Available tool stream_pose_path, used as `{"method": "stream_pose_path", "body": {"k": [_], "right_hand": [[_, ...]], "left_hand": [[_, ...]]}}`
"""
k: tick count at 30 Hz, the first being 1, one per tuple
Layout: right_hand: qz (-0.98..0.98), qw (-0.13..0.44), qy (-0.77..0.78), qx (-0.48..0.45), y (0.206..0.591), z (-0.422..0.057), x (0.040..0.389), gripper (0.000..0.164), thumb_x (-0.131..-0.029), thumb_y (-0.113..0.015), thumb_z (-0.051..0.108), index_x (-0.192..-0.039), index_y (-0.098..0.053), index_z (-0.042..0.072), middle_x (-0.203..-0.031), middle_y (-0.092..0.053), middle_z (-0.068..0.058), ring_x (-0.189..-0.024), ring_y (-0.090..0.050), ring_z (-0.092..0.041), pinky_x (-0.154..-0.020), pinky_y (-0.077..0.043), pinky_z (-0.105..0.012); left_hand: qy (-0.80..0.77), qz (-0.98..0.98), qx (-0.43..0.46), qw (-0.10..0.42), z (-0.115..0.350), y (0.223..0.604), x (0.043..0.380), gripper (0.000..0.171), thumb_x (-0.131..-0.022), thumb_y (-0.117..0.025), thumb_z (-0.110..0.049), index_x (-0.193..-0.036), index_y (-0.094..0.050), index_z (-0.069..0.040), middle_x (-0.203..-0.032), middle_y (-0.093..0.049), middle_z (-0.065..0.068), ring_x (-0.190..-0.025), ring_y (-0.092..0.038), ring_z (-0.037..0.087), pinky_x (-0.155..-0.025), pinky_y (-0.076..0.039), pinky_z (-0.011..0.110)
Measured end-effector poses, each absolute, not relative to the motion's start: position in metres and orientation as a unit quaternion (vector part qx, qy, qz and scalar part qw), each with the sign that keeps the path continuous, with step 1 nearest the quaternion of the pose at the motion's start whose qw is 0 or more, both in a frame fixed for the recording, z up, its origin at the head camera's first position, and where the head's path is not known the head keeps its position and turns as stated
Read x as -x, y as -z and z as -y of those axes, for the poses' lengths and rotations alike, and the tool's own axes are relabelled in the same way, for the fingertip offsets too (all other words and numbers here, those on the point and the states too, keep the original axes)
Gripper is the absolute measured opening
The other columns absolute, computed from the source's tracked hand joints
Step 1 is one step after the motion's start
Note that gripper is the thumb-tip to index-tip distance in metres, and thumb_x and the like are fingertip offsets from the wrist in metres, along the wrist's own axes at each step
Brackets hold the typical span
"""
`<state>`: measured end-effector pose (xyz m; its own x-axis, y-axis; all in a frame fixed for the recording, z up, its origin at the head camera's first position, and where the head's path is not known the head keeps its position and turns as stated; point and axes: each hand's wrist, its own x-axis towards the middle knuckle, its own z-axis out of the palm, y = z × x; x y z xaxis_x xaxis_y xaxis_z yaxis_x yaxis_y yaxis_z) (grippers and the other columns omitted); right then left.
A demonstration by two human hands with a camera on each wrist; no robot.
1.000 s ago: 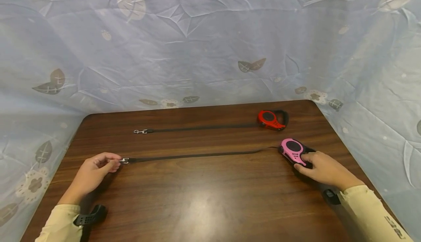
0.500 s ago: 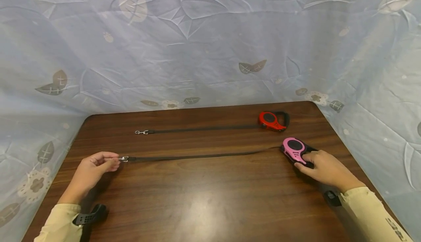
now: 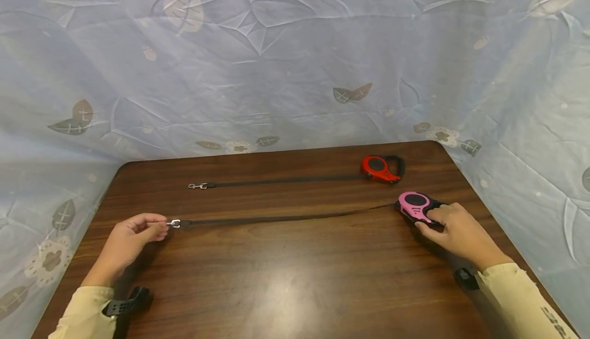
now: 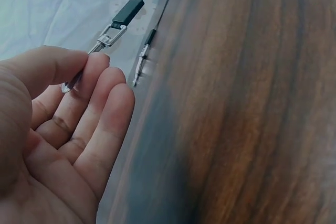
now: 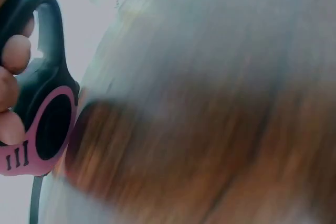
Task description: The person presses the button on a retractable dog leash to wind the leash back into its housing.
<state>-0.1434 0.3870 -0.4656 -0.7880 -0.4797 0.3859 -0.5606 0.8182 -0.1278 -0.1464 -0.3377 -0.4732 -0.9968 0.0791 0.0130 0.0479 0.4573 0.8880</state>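
My left hand (image 3: 131, 241) pinches the metal snap hook (image 3: 174, 224) of a pink retractable leash (image 3: 413, 200) between thumb and index finger. In the left wrist view, the hook's swivel (image 4: 111, 37) sticks out past the fingertips, and the other fingers are loosely bent. My right hand (image 3: 461, 231) grips the leash's black handle, with fingers wrapped through the loop in the right wrist view. The black strap (image 3: 258, 220) stretches between both hands, twisting thin close to the case. Behind it lies a red retractable leash (image 3: 375, 167), its strap (image 3: 286, 180) pulled out leftward.
The red leash's snap hook (image 3: 198, 186) lies at the left on the brown wooden table (image 3: 276, 267). Light patterned cloth (image 3: 295, 62) hangs behind the table and along its sides. Black bands (image 3: 126, 303) are worn on both wrists.
My right hand has shifted slightly right and turned the pink case a little. The strap near the case runs straighter. My left hand has hardly moved.
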Motion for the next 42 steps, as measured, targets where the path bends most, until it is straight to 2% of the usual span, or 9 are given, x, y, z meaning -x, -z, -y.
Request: {"method": "stream_pose_path", "body": {"k": [3,8,11,18,24,29,37,42], "right_hand": [[0.923,0.202,-0.106,-0.31,0.467,-0.39,0.145,0.035,-0.079,-0.082,0.025,-0.067,-0.049,0.027,-0.065,-0.039,0.018,-0.063,-0.039,-0.005,-0.07,-0.04,-0.037],[0.907,0.228,-0.087,-0.342,0.468,-0.393,0.146,0.035,-0.091,-0.065,0.041,-0.066,-0.048,0.025,-0.066,-0.037,0.017,-0.062,-0.038,-0.006,-0.07,-0.037,-0.033],[0.904,0.238,-0.083,-0.346,0.466,-0.393,0.147,0.038,-0.095,-0.058,0.046,-0.066,-0.049,0.024,-0.065,-0.038,0.015,-0.061,-0.038,-0.008,-0.071,-0.036,-0.033],[0.899,0.261,-0.073,-0.345,0.462,-0.391,0.146,0.046,-0.101,-0.05,0.051,-0.066,-0.05,0.02,-0.064,-0.043,0.011,-0.061,-0.041,-0.012,-0.069,-0.036,-0.037],[0.896,0.276,-0.079,-0.34,0.457,-0.388,0.145,0.047,-0.103,-0.051,0.05,-0.07,-0.053,0.016,-0.065,-0.045,0.007,-0.063,-0.044,-0.016,-0.07,-0.033,-0.037],[0.899,0.27,-0.098,-0.329,0.453,-0.388,0.144,0.046,-0.104,-0.054,0.05,-0.077,-0.06,0.014,-0.068,-0.051,0.005,-0.067,-0.048,-0.019,-0.075,-0.034,-0.038],[0.867,0.344,-0.106,-0.344,0.454,-0.382,0.149,0.045,-0.1,-0.054,0.044,-0.068,-0.055,0.014,-0.063,-0.048,0.005,-0.06,-0.045,-0.018,-0.067,-0.034,-0.039],[0.86,0.36,-0.104,-0.346,0.453,-0.383,0.15,0.046,-0.099,-0.055,0.043,-0.066,-0.055,0.012,-0.061,-0.049,0.003,-0.059,-0.048,-0.02,-0.065,-0.035,-0.04]], "left_hand": [[-0.534,-0.844,-0.037,0.012,0.34,0.474,0.147,0.031,-0.105,-0.063,-0.014,-0.118,-0.062,0.014,-0.098,-0.077,0.001,-0.085,-0.075,0.013,-0.075,-0.062,0.026],[-0.561,-0.827,-0.045,0.012,0.344,0.475,0.149,0.028,-0.104,-0.063,-0.011,-0.116,-0.062,0.014,-0.097,-0.076,0.0,-0.085,-0.074,0.014,-0.074,-0.062,0.026],[-0.58,-0.813,-0.047,0.018,0.346,0.475,0.149,0.024,-0.104,-0.063,-0.01,-0.114,-0.063,0.012,-0.096,-0.076,0.0,-0.085,-0.074,0.014,-0.075,-0.062,0.026],[-0.646,-0.762,-0.041,0.026,0.35,0.471,0.151,0.018,-0.103,-0.064,-0.006,-0.112,-0.066,0.009,-0.095,-0.076,0.003,-0.085,-0.075,0.015,-0.075,-0.062,0.025],[-0.659,-0.751,-0.037,0.028,0.351,0.469,0.15,0.011,-0.103,-0.064,-0.007,-0.109,-0.069,0.001,-0.095,-0.075,0.003,-0.085,-0.075,0.015,-0.076,-0.061,0.025],[-0.662,-0.748,-0.037,0.03,0.352,0.469,0.149,0.011,-0.103,-0.065,-0.007,-0.109,-0.07,0.001,-0.095,-0.075,0.003,-0.085,-0.075,0.016,-0.076,-0.062,0.025],[-0.682,-0.73,-0.03,0.032,0.352,0.467,0.148,0.009,-0.103,-0.064,-0.004,-0.108,-0.07,0.0,-0.094,-0.075,0.003,-0.085,-0.075,0.015,-0.077,-0.061,0.025],[-0.696,-0.717,-0.027,0.034,0.351,0.465,0.149,0.009,-0.102,-0.063,-0.002,-0.107,-0.071,-0.002,-0.094,-0.075,0.002,-0.086,-0.075,0.015,-0.077,-0.061,0.024]]}}
